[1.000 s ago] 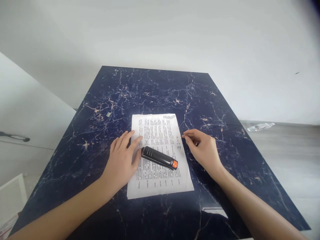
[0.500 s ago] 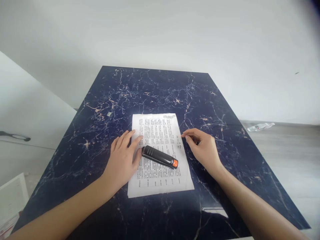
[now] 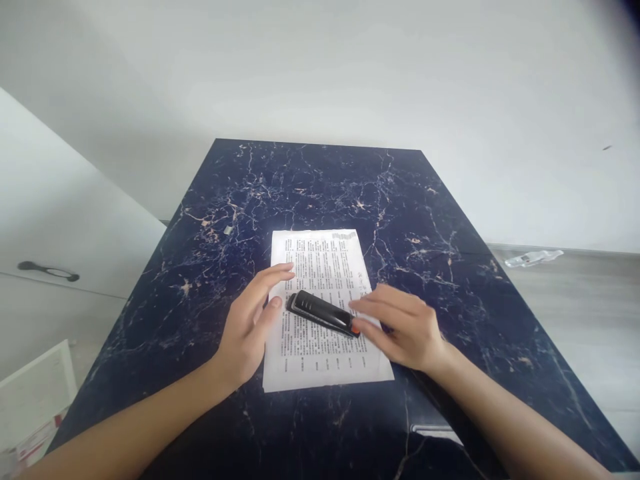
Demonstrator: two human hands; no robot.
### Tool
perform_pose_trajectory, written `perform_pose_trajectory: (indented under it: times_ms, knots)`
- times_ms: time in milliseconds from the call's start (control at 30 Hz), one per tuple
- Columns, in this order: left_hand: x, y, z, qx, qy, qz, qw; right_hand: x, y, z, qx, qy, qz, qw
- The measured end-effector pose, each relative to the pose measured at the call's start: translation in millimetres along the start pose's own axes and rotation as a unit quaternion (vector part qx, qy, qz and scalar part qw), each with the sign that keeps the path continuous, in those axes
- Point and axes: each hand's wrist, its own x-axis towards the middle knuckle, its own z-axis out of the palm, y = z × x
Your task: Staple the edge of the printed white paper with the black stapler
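Note:
A black stapler (image 3: 320, 311) with an orange tip lies slantwise on a printed sheet of paper (image 3: 327, 365). My right hand (image 3: 403, 323) has its thumb and fingers at the stapler's orange end, holding it there and covering part of it. My left hand (image 3: 255, 320) is open at the paper's left edge, thumb apart from the fingers. Its thumb tip is close to the stapler's other end without visibly gripping it. Handwriting shows on the sheet's right margin, partly behind my right hand.
The paper rests on a dark blue marbled table (image 3: 310, 180). A pale wall stands behind the table. White drawers with a black handle (image 3: 49, 271) are on the left. A clear plastic item (image 3: 533, 258) lies beyond the table's right edge.
My right hand has moved from the paper's right edge onto the stapler's orange end. My left hand has lifted and its fingers have drawn together. The stapler has rolled slightly, showing its side.

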Motion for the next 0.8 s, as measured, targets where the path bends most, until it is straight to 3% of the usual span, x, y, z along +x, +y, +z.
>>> perform_pose_trajectory:
  times_ms: [100,233,467,800]
  knots:
    - [5.2,-3.8,2.5,-0.218,0.022,-0.084,0.972,-5.5,0.6,4.0,0.015,-0.048,-0.08,0.996]
    - [15.6,-12.6,-1.9,-0.346,0.045,-0.154,0.924,0.1,2.5,-2.6,0.059,-0.072,-0.059,0.994]
    - [19.1,-17.4,-3.9,-0.39,0.041,-0.18,0.902,11.3,0.2,-20.0,0.152,-0.136,0.052,0.978]
    - [20.1,-21.6,1.4,-0.395,0.043,-0.198,0.896,14.4,-4.4,-15.7,0.209,-0.182,0.21,0.938]
